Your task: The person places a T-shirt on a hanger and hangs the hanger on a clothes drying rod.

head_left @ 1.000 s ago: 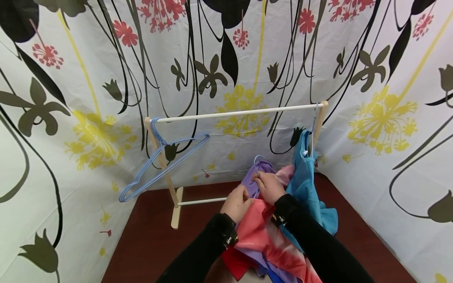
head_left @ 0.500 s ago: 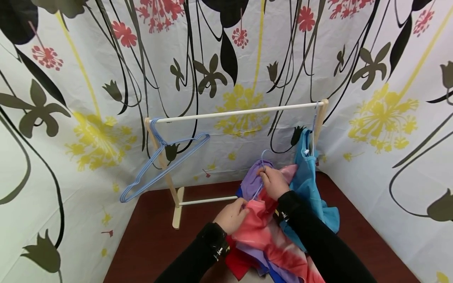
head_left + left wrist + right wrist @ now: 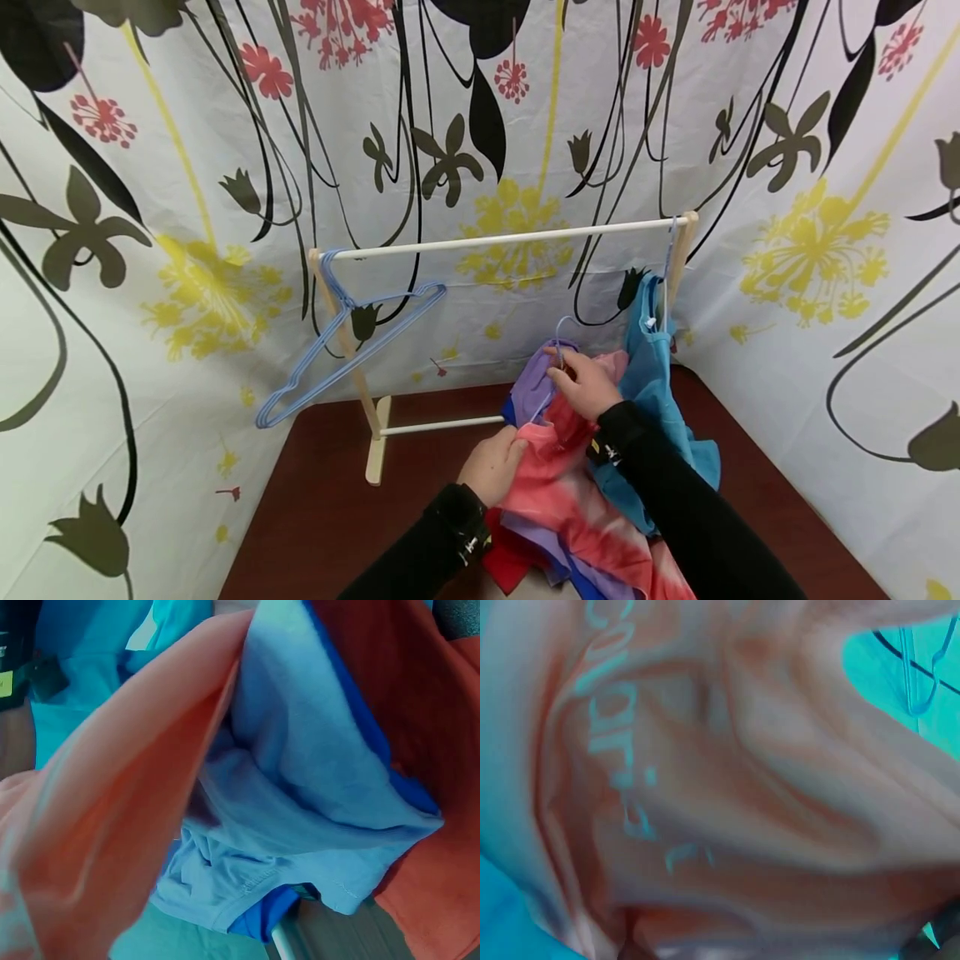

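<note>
My right hand (image 3: pixel 587 385) pinches a light-blue clothes hanger (image 3: pixel 542 407) just below its hook, which points up. The hanger's lower part goes into the neck of a coral and white tie-dye shirt (image 3: pixel 558 479). My left hand (image 3: pixel 489 467) grips the shirt's edge left of the hanger, fingertips partly hidden by cloth. Light lettering runs across the shirt (image 3: pixel 780 787) in the right wrist view. Behind it is a purple garment (image 3: pixel 531 385). In the left wrist view, a fold of the shirt (image 3: pixel 112 795) hangs beside a blue-looking garment (image 3: pixel 300 772).
A small rack (image 3: pixel 495 240) stands on the dark table (image 3: pixel 322 517). Blue hangers (image 3: pixel 345 367) hang at its left end. A turquoise garment (image 3: pixel 656 383) hangs at its right end. Red cloth (image 3: pixel 506 550) lies under the shirt. A flower-patterned curtain (image 3: pixel 450 83) surrounds the table.
The right hand has moved right and the hanger's hook now stands higher. My left hand went down and left with the shirt's edge, then shifted slightly back right.
</note>
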The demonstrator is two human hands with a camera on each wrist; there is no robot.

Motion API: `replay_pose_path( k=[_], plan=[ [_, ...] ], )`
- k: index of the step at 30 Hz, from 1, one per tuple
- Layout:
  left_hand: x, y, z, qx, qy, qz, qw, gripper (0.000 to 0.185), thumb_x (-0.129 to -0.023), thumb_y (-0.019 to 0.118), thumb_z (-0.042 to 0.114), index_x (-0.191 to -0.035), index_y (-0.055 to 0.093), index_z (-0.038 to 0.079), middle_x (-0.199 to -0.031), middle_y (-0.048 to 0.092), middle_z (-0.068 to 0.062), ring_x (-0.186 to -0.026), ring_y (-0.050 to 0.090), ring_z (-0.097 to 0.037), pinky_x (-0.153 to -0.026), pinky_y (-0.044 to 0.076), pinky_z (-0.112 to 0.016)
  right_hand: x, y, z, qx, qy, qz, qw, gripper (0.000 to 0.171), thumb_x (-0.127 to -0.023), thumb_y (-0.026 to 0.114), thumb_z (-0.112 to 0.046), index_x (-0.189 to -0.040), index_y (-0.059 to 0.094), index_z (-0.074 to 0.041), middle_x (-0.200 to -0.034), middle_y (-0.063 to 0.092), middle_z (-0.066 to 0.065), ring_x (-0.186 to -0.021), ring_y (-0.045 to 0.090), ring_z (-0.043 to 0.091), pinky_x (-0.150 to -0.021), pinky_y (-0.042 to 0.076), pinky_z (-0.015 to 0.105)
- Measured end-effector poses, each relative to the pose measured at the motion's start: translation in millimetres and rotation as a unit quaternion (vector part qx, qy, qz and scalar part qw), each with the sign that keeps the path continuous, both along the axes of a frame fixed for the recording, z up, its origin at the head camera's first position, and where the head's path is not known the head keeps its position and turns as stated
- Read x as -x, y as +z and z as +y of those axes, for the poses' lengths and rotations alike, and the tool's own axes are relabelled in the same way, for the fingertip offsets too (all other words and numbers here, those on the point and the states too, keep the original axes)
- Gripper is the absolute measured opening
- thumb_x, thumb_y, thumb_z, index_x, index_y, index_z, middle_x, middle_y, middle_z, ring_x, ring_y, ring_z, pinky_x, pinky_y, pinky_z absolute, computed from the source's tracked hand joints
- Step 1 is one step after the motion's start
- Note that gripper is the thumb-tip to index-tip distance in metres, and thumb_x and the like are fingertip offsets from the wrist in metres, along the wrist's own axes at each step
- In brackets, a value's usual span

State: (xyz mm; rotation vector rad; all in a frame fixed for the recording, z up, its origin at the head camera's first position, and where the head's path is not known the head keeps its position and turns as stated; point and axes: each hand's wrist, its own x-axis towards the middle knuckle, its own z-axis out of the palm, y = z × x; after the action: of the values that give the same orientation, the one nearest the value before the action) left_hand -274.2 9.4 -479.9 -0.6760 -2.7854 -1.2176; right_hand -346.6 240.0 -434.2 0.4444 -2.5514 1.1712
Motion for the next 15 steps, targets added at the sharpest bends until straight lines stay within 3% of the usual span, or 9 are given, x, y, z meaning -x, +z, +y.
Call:
replay_pose_path(
  k=[3, 6, 10, 15],
  plan=[
    [0.8, -0.6, -2, -0.009, 0.008, 0.014, 0.9998, 0.022, -0.107, 0.052, 0.032, -0.089, 0.051, 0.019, -0.065, 0.040, 0.004, -0.060, 0.047, -0.014, -0.059, 0.039, -0.030, 3.2, 1.7, 9, 0.040, -0.027, 0.012, 0.999, 0.038, -0.106, 0.047, -0.017, -0.142, 0.056, -0.007, -0.132, 0.062, 0.017, -0.122, 0.057, 0.033, -0.104, 0.041, 0.053],
    [1.2, -0.6, -3, -0.016, 0.008, 0.017, 0.9997, 0.022, -0.107, 0.051, 0.033, -0.089, 0.052, 0.019, -0.066, 0.041, 0.004, -0.062, 0.047, -0.014, -0.060, 0.040, -0.030, 10.1, 2.5, 20, 0.050, -0.084, 0.032, 0.995, 0.039, -0.104, 0.042, -0.010, -0.138, 0.060, -0.005, -0.129, 0.063, 0.018, -0.122, 0.055, 0.036, -0.104, 0.039, 0.053],
    [0.8, -2.6, -5, -0.019, 0.010, 0.014, 0.9997, 0.024, -0.107, 0.051, 0.034, -0.089, 0.052, 0.019, -0.066, 0.040, 0.005, -0.061, 0.046, -0.013, -0.059, 0.039, -0.029, 19.2, -0.2, 33, -0.009, -0.137, 0.033, 0.990, 0.039, -0.101, 0.041, -0.005, -0.131, 0.066, -0.003, -0.126, 0.060, 0.021, -0.120, 0.052, 0.040, -0.103, 0.038, 0.056],
    [0.9, -5.0, -7, -0.020, 0.011, 0.011, 0.9997, 0.023, -0.107, 0.050, 0.035, -0.090, 0.053, 0.020, -0.066, 0.041, 0.005, -0.061, 0.045, -0.012, -0.060, 0.039, -0.028, 22.5, -6.9, 40, -0.078, -0.131, 0.005, 0.988, 0.029, -0.101, 0.052, -0.008, -0.120, 0.073, -0.006, -0.123, 0.060, 0.021, -0.121, 0.049, 0.044, -0.102, 0.036, 0.058]
  ],
)
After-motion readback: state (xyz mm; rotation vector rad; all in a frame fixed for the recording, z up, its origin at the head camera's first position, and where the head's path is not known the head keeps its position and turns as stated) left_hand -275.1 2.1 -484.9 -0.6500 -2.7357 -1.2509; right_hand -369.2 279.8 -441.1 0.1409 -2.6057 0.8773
